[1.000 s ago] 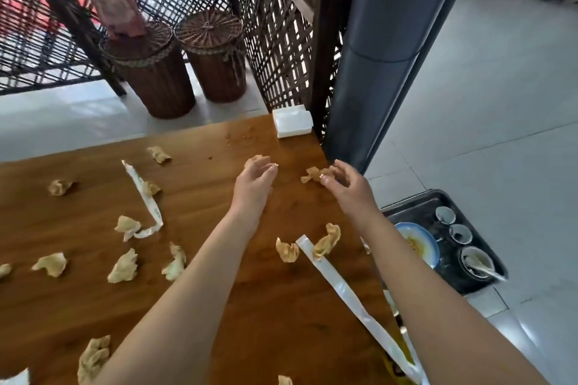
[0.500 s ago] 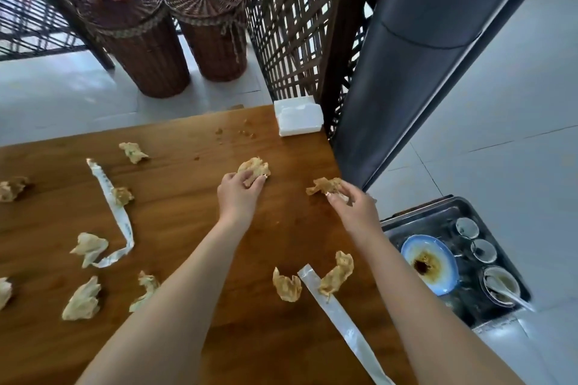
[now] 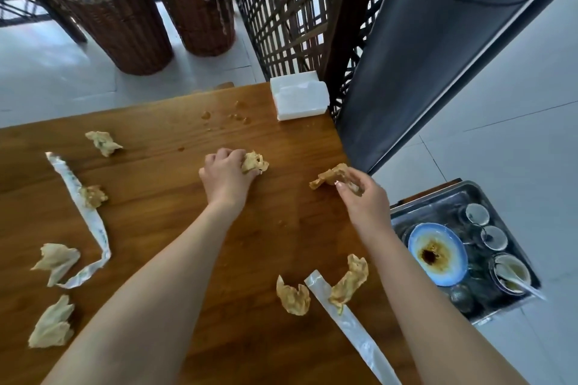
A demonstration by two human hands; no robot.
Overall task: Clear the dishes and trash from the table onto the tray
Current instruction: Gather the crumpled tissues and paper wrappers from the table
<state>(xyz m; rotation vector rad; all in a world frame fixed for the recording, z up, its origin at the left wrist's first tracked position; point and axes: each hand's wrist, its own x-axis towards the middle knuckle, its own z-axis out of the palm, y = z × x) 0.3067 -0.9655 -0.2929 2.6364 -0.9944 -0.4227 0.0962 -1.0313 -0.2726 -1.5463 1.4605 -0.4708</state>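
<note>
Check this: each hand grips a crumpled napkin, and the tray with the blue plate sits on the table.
One thing is wrong: the tray is not on the table. It sits off it, lower down to the right, as the head view shows. The rest holds: the left hand grips one napkin, the right hand another, and the blue plate lies in the tray.
</note>
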